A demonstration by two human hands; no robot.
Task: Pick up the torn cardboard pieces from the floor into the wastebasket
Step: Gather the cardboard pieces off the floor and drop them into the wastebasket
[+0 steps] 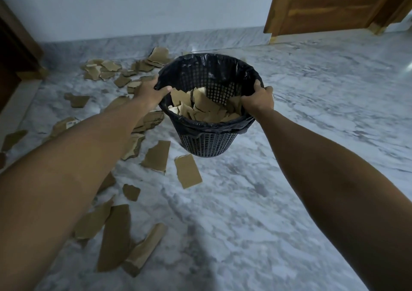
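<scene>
Left hand (149,94) and right hand (259,100) grip the upright wastebasket's (207,143) rim; forearms hide several floor cardboard pieces (188,171).

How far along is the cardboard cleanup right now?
Partly done: torn pieces already lie inside the wastebasket. In hand: the left hand and right hand grip its rim, holding no cardboard. Left: many cardboard pieces lie scattered over the floor, from the wall to near the camera, all left of the basket.
</scene>
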